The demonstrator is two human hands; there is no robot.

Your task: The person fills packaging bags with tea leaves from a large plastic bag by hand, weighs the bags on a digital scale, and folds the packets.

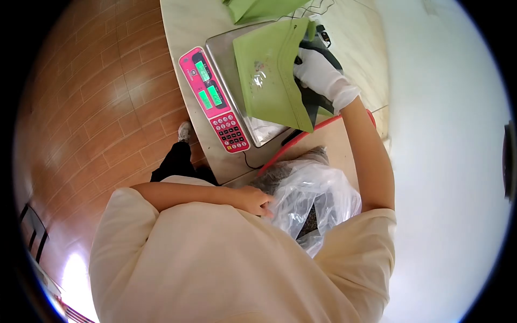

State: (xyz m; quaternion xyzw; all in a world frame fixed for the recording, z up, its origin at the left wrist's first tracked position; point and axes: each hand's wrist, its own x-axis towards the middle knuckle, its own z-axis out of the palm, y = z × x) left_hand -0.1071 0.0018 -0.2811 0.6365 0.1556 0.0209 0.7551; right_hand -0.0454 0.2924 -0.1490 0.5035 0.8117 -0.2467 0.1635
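My right hand (321, 74), in a white glove, is at the mouth of a green bag (269, 81). Its fingers are bent around something small and dark that I cannot make out. The bag lies tilted on the metal plate of a pink digital scale (203, 81), whose green displays are lit. Bare and with its fingers curled, my left hand (256, 201) is at the edge of a clear plastic bag (312, 188) close to my body, gripping its side. Dark granules (308, 223) show in that bag's opening.
Another green bag (264, 8) lies at the far end of the pale table (186, 27). A small black-and-white item (323, 35) and thin wires are beside it. A red rim (291, 144) runs between scale and plastic bag. A white surface (441, 161) is to the right.
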